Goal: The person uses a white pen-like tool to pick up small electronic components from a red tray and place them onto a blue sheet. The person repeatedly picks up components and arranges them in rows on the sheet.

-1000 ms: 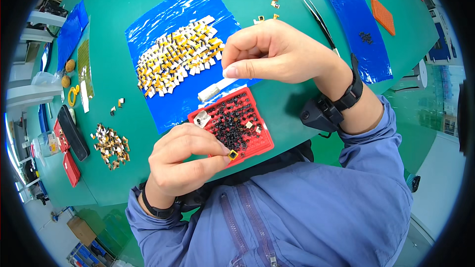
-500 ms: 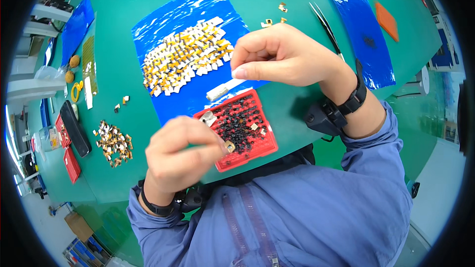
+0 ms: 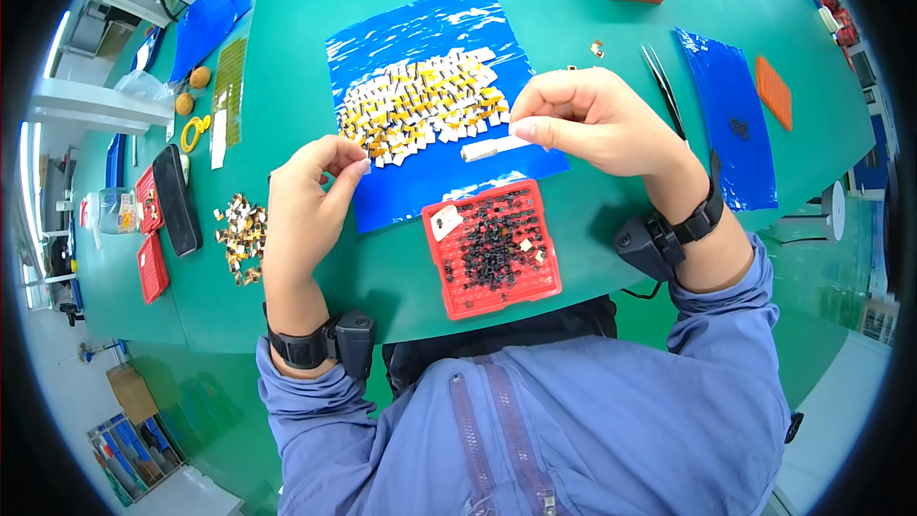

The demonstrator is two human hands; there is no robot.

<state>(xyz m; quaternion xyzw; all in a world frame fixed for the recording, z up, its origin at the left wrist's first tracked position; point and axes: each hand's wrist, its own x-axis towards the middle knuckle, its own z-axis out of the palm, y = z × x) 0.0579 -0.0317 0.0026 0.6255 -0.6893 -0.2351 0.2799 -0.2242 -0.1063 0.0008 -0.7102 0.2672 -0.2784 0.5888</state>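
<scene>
We are pinching a small yellow-and-white component (image 3: 366,155) in our left hand (image 3: 308,196) and a white strip (image 3: 494,147) in our right hand (image 3: 594,119), with many yellow-and-white pieces (image 3: 425,103) lying unpicked between the grips and the red square grid tray (image 3: 491,248) just below them looking only partly filled.

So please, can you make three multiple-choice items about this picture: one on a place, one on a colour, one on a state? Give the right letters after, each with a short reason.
1. Where does the red grid tray lie?
A. On the green table, at the near edge of the blue sheet
B. On the far left shelf
C. In the person's lap

2. What colour is the sheet under the pile of yellow and white parts?
A. Orange
B. Blue
C. Black

3. What is the left hand doing?
A. Lying flat and open on the table
B. Holding the tweezers
C. Pinching with its fingertips at the left edge of the parts pile

Answers:
1. A, the tray sits on the table, overlapping the sheet's near edge.
2. B, blue shows all around the pile.
3. C, thumb and finger meet at the pile's edge, while the tweezers lie untouched beyond the right hand.
</scene>
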